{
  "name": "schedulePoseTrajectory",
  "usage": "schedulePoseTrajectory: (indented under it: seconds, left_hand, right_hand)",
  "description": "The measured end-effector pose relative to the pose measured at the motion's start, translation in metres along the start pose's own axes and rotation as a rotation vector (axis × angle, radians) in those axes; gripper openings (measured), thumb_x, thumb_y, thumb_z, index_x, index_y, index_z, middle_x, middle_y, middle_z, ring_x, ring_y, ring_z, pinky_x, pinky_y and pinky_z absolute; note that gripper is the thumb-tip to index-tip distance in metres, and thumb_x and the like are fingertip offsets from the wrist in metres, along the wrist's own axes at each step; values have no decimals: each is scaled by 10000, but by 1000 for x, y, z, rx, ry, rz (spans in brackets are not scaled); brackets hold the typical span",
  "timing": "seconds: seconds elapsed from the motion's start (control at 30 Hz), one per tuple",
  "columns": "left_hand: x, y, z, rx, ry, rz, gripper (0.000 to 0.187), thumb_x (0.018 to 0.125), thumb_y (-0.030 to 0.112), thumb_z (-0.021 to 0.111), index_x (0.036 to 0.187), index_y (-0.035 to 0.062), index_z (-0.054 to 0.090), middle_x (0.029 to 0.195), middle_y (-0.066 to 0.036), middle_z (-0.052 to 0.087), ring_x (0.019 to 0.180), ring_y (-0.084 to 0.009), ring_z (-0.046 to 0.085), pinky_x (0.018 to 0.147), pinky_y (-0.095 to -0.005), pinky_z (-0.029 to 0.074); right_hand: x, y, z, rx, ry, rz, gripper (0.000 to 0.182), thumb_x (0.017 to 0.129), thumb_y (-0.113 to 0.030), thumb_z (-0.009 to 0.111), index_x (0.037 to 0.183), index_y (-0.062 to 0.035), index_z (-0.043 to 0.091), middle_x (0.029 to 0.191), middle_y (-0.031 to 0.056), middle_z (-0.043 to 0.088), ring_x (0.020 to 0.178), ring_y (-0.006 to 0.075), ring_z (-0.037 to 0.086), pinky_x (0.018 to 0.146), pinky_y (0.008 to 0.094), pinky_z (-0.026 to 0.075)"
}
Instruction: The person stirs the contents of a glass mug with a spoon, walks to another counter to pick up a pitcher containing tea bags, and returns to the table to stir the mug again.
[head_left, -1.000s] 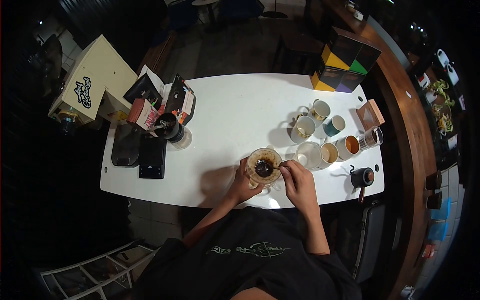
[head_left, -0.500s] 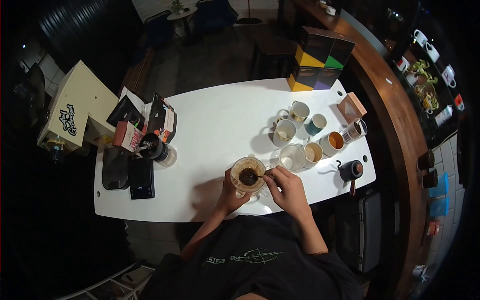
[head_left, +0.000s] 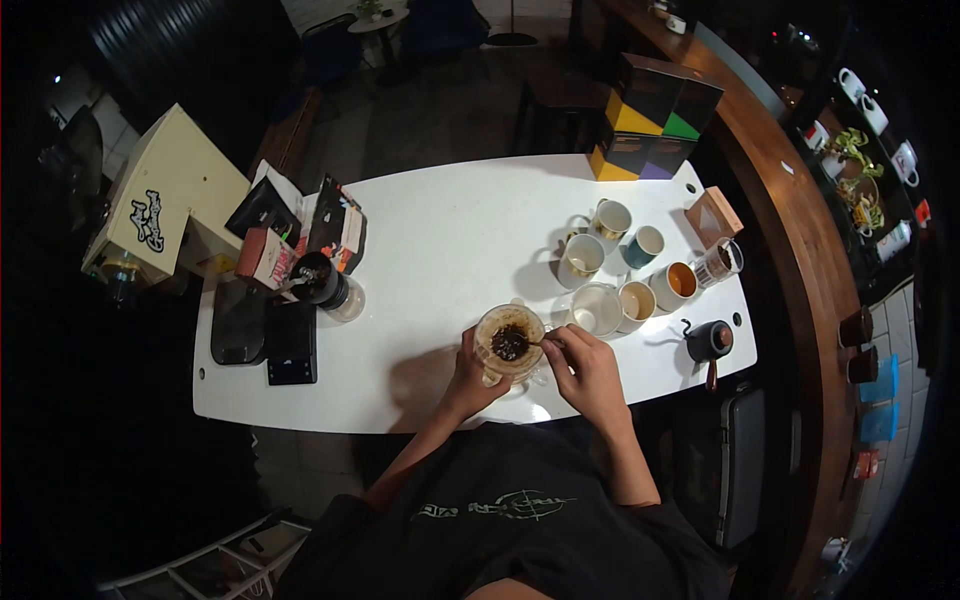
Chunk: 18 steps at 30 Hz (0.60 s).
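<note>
My left hand (head_left: 472,386) is closed around the side of a coffee dripper (head_left: 488,328), which appears to rest on a clear glass server, mostly hidden beneath it. Inside the dripper, a stained filter lines the wall and dark wet coffee grounds (head_left: 507,345) lie at the bottom. My right hand (head_left: 588,372) pinches the handle of a small spoon (head_left: 538,344) whose tip reaches into the grounds. Just right of the dripper, a clear glass vessel (head_left: 597,308) and a mug (head_left: 637,303) stand on the white table (head_left: 440,235).
More mugs (head_left: 582,259) stand at the right, near a glass of grounds (head_left: 722,262) and a black gooseneck kettle (head_left: 710,342). A hand grinder (head_left: 320,281), a scale (head_left: 292,352), coffee packages (head_left: 337,225) and a cream machine (head_left: 160,205) are at left. Dark boxes (head_left: 655,118) stand at the back.
The whole view has shifted slightly with the head. The spoon has moved a little within the dripper, and the grounds look more speckled. Both hands keep their hold.
</note>
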<state>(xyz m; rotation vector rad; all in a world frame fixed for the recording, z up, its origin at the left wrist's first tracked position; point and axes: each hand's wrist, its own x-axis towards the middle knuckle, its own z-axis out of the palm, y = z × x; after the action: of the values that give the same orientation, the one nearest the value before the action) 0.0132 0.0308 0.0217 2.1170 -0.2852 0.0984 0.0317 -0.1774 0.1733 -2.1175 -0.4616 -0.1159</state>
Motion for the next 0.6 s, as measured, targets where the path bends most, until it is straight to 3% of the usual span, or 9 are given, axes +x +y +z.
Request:
schedulePoseTrajectory:
  seconds: [0.13, 0.2, 0.6]
  left_hand:
    - [0, -4, 2, 106, 9, 36, 930, 781, 195, 803, 1500, -3, 249, 1387, -180, 373, 1344, -338, 411, 1161, -455, 337]
    - [0, -5, 4, -36, 45, -23, 775, 778, 292, 799, 1433, 43, 466, 1469, -192, 356, 1349, -391, 402, 1136, -499, 343]
    - [1, -3, 1, -49, 17, -48, 781, 786, 344, 784, 1442, 59, 470, 1494, -198, 332, 1372, -391, 382, 1140, -506, 328]
  right_hand:
    - [2, -8, -2, 41, -11, 13, 95, 969, -85, 654, 987, 8, 666, 851, 146, 664, 651, 297, 668, 591, 367, 516]
    - [2, -6, 1, 23, -4, 22, 94, 970, -84, 653, 988, 8, 665, 851, 147, 664, 645, 296, 661, 588, 369, 511]
    - [3, -6, 1, 35, -12, 40, 97, 975, -90, 641, 997, 4, 656, 843, 152, 661, 631, 300, 638, 590, 383, 488]
